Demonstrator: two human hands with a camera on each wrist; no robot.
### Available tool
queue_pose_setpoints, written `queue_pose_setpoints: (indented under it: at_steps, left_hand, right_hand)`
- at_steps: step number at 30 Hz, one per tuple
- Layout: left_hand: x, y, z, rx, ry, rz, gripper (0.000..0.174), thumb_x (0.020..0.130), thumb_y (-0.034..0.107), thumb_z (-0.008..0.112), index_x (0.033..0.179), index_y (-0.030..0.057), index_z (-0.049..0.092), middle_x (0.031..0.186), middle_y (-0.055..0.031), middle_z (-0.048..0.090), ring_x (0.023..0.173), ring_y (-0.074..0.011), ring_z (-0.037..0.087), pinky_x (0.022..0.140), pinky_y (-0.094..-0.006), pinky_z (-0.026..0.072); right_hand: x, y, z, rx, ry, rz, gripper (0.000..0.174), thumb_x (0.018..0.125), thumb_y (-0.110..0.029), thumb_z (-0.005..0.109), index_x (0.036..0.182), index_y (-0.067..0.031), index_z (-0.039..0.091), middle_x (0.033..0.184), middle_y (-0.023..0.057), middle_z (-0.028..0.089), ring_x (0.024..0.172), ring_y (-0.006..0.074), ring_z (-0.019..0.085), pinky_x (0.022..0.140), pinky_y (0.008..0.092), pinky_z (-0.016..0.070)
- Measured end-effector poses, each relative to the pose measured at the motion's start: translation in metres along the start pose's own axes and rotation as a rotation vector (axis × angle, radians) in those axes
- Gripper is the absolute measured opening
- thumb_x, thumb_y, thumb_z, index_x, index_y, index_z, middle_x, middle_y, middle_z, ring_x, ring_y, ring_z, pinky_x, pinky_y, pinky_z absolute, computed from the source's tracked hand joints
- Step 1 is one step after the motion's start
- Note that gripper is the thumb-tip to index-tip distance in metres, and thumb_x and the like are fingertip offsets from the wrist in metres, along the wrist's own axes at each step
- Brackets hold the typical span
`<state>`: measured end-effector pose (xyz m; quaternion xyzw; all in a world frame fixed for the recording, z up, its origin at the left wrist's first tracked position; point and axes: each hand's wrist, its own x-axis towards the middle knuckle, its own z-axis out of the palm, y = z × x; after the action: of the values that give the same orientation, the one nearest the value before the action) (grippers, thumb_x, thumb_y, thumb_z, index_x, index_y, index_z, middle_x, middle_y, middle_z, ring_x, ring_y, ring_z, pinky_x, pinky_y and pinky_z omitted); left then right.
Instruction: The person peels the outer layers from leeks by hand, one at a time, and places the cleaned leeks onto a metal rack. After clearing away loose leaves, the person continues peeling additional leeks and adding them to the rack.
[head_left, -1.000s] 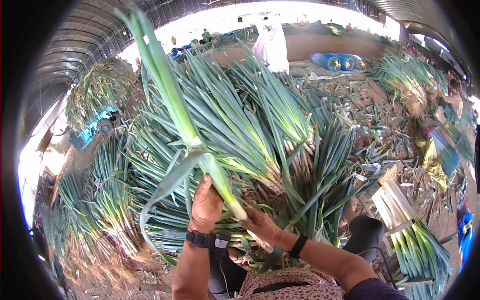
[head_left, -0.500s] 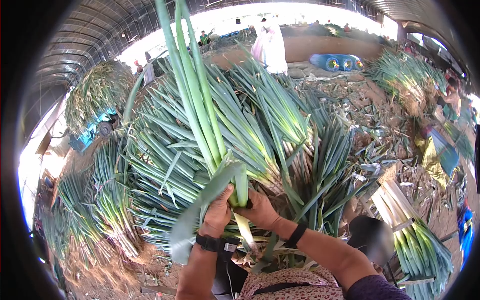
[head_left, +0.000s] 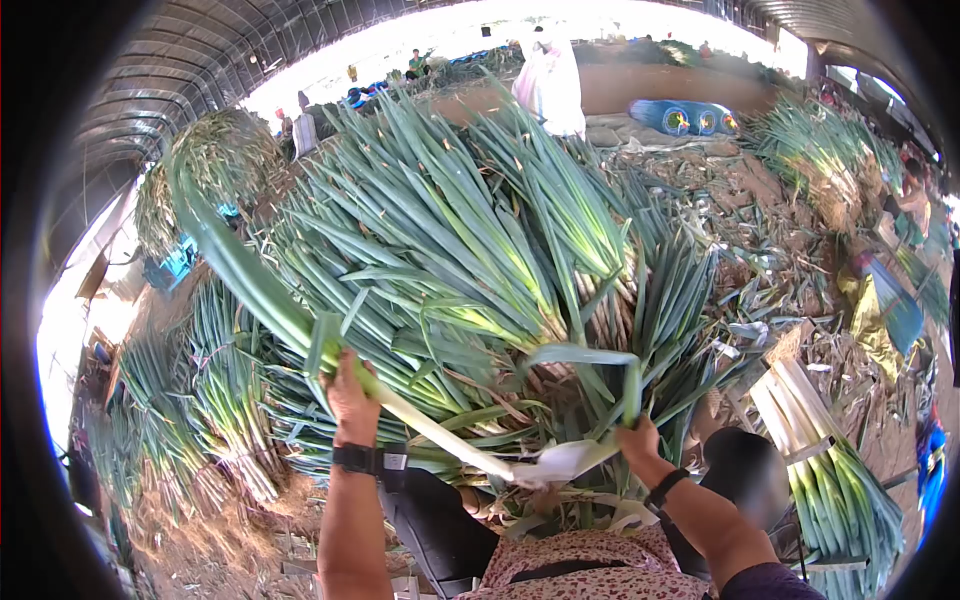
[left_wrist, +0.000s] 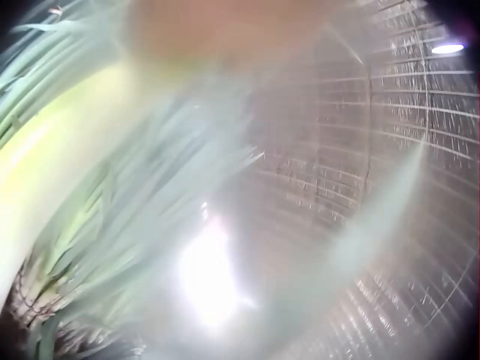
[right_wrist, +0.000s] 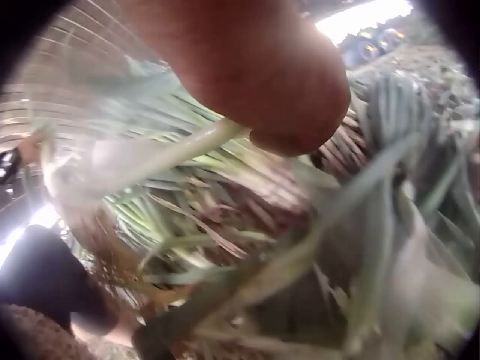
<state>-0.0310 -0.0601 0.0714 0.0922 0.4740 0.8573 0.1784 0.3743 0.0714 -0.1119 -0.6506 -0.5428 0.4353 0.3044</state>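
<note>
In the head view my left hand (head_left: pixel 352 402) grips a long green onion (head_left: pixel 445 435) where white stem meets green leaves. Its leaves trail up and left, and its white root end points toward my lap. Off to the right, my right hand (head_left: pixel 640 446) pinches an outer leaf (head_left: pixel 585 355), whose pale sheath (head_left: pixel 572 460) stretches back to the onion's root end. In the left wrist view the pale stem (left_wrist: pixel 56 150) curves past, blurred. A large blurred finger of the right hand (right_wrist: pixel 277 82) covers the top of the right wrist view, with the pale sheath running left from it.
A big heap of green onions (head_left: pixel 420 230) lies right in front. Bundles (head_left: pixel 235 400) stand on the left; trimmed onions (head_left: pixel 800 410) rest in a rack at the right. Leaf scraps (head_left: pixel 740 220) litter the ground. A white sack (head_left: pixel 550 85) stands behind the heap.
Both hands worked close together on the onion; now they are apart, left hand further left, right hand further right. An outer leaf has been drawn away from the stem, baring more white.
</note>
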Motion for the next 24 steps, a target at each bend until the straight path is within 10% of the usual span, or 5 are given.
queue_pose_setpoints:
  at_steps: [6, 13, 16, 24]
  left_hand:
    - [0.044, 0.081, -0.044, -0.017, 0.027, 0.157, 0.02, 0.087, 0.022, 0.064, 0.097, 0.0066, 0.056, 0.082, -0.0018, 0.055, 0.069, -0.0142, 0.052, 0.06, -0.0286, 0.0454]
    - [0.052, 0.086, -0.082, -0.027, 0.076, 0.05, 0.021, 0.087, 0.019, 0.064, 0.1, 0.0058, 0.054, 0.084, -0.0043, 0.053, 0.074, -0.0162, 0.054, 0.062, -0.029, 0.0483]
    - [0.032, 0.078, -0.079, 0.211, -0.094, 0.164, 0.024, 0.09, 0.021, 0.059, 0.105, 0.0046, 0.052, 0.084, -0.0041, 0.051, 0.074, -0.0157, 0.053, 0.065, -0.029, 0.0486]
    - [-0.074, 0.029, -0.018, -0.338, -0.36, -0.219, 0.04, 0.089, 0.048, 0.053, 0.106, 0.0115, 0.05, 0.072, 0.001, 0.045, 0.058, -0.0108, 0.04, 0.056, -0.0274, 0.0385]
  right_hand:
    - [0.047, 0.129, -0.022, -0.198, 0.266, 0.131, 0.053, 0.071, -0.023, 0.073, 0.114, 0.0, 0.053, 0.106, 0.0198, 0.06, 0.095, 0.0363, 0.059, 0.081, 0.0415, 0.0462]
    - [-0.09, -0.108, 0.037, -0.193, -0.812, -0.685, 0.068, 0.079, -0.029, 0.072, 0.134, -0.005, 0.041, 0.13, 0.0157, 0.051, 0.117, 0.0285, 0.053, 0.096, 0.0387, 0.0429]
    - [-0.121, -0.113, 0.071, -0.099, -0.829, -1.014, 0.065, 0.082, -0.026, 0.069, 0.135, -0.0037, 0.04, 0.118, 0.0147, 0.06, 0.1, 0.025, 0.063, 0.083, 0.0343, 0.0502]
    - [-0.134, -0.113, 0.077, 0.359, -1.329, -0.24, 0.035, 0.091, -0.023, 0.057, 0.117, 0.0005, 0.055, 0.092, 0.006, 0.064, 0.08, 0.0113, 0.056, 0.073, 0.0258, 0.0467]
